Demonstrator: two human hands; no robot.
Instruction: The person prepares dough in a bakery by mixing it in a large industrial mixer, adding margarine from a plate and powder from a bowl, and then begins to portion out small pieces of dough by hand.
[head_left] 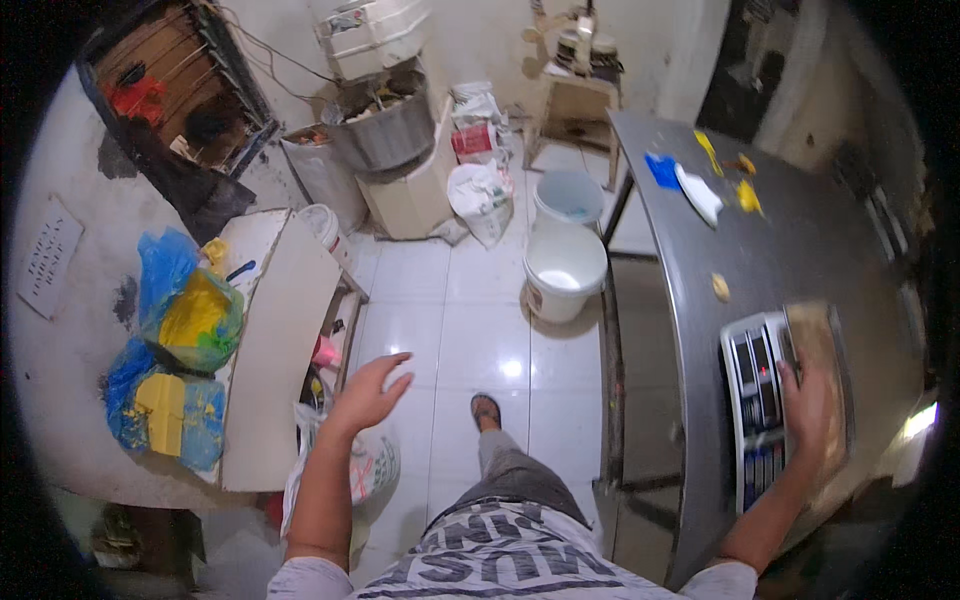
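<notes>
My left hand (372, 394) hangs in the air over the tiled floor, fingers and thumb spread, holding nothing. On the metal table to my right stands a digital scale (757, 385) with a dark display and keypad panel and a tan, flat top (822, 340). My right hand (808, 400) lies on the scale, across the border between panel and top. Its thumb is apart from the other fingers, whose tips are hard to make out. A small beige lump (720, 288) sits on the table just beyond the scale.
The metal table (690, 265) also bears a white scraper-like piece (698, 194) and yellow and blue scraps. Two white buckets (565, 270) stand beside it. A mixer (385, 135) is at the back. On the left table (275, 350) lie a yellow block (163, 412) and a bag of yellow stuff (195, 318).
</notes>
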